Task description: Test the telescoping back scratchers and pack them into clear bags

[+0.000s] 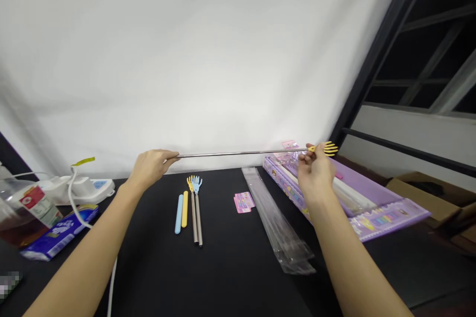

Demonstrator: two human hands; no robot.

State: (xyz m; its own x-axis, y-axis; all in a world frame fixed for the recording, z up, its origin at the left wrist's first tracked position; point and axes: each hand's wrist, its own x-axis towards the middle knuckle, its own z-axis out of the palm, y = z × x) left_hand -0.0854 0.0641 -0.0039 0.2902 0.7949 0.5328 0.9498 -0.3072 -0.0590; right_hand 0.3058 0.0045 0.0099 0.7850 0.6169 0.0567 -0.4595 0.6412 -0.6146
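A telescopic back scratcher (238, 153) is stretched out level above the table, its thin metal rod running between my two hands. My left hand (151, 166) pinches the rod's left end. At the other end my right hand (316, 168) grips just below the yellow claw head (330, 148). Beneath the rod lie two shorter back scratchers, one with a yellow claw (190, 184) and one with a blue claw (197, 185). Beside them are a blue handle sleeve (179, 214) and a yellow handle sleeve (185, 209).
Clear plastic sleeves (277, 228) and small pink cards (244, 202) lie on the black table (223, 277). A purple display box (390, 215) stands right. At left are a power strip (98, 189), a bottle (26, 213) and a blue packet (61, 233).
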